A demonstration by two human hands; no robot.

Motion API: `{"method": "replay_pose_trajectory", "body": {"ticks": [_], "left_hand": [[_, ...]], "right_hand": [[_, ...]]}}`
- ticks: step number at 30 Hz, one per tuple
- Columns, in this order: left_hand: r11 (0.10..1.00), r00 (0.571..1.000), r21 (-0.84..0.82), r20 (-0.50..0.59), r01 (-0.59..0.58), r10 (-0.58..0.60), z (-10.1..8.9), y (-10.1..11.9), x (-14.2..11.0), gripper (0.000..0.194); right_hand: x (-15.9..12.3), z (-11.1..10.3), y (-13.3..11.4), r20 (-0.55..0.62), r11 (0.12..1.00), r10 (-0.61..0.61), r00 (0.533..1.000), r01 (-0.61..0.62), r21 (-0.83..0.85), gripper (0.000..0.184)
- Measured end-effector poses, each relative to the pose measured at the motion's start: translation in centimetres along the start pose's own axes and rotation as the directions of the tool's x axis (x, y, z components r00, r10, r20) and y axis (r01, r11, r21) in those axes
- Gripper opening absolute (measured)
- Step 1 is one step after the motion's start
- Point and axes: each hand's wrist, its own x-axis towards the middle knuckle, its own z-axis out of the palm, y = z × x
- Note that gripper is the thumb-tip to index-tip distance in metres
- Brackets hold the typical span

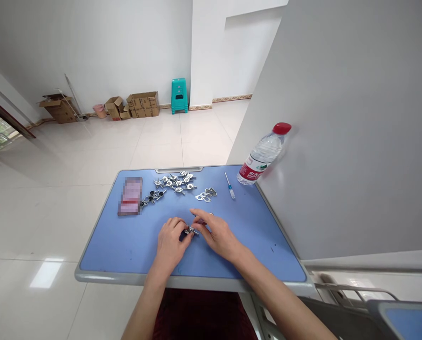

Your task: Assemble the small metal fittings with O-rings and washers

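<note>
Blue laminate tops the bench (126, 245), and a person's two bare forearms reach over its near edge, angling inward until the hands nearly meet around the middle of the top. The left hand (171, 241) stands fairly upright, knuckles up and fingers (177, 225) curled together around the left end of a small metal fitting (191, 230). The right hand (216, 231) lies flatter, palm down, coming in from the right, with its fingers (198, 215) stretched left and pinched together on the fitting's far side. The fitting sits between both sets of fingers, low over the bench, partly hidden by them.

Farther off, a loose heap of similar metal pieces (175, 182) lies near the far edge, with a smaller group (206, 194) to its right. A few dark-ringed pieces (152, 198) sit to the left of the heap, beside a flat blurred packet (130, 195). A blue-handled screwdriver (230, 186) lies right of the small group, and a red-capped water bottle (262, 156) stands tilted at the far right corner, against a grey partition (338, 118).
</note>
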Motion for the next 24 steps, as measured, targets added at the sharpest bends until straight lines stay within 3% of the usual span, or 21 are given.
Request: {"method": "replay_pose_trajectory", "body": {"ticks": [2, 7, 10, 14, 19, 24], "left_hand": [[1.000, 1.000, -0.001, -0.007, -0.001, 0.001, 0.0, 0.0, 0.0, 0.007], [1.000, 1.000, -0.008, -0.019, -0.007, 0.007, 0.0, 0.0, 0.0, 0.009], [1.000, 1.000, -0.016, -0.015, -0.004, 0.004, -0.1, 0.1, 0.0, 0.008], [1.000, 1.000, -0.011, -0.005, 0.007, -0.007, 0.0, 0.0, -0.1, 0.007], [1.000, 1.000, -0.011, -0.007, 0.000, 0.000, 0.1, -0.1, -0.1, 0.009], [1.000, 1.000, -0.010, -0.009, 0.003, -0.003, 0.0, 0.0, -0.1, 0.007]], "right_hand": [[0.0, 0.0, 0.0, 0.024, 0.998, -0.051, 0.998, 0.052, -0.044, 0.033], [0.1, -1.0, -0.5, 0.112, 0.997, -0.041, 0.993, 0.048, -0.052, 0.046], [0.2, -1.2, -0.3, 0.054, 0.996, -0.067, 0.996, 0.070, -0.060, 0.043], [0.3, -1.1, -0.2, -0.035, 0.985, -0.094, 0.995, 0.088, -0.149, 0.025], [0.4, -1.3, -0.6, 0.010, 0.993, -0.108, 0.994, 0.108, -0.050, 0.041], [0.3, -0.8, -0.3, -0.108, 0.985, -0.124, 0.986, 0.109, -0.130, 0.030]]}}
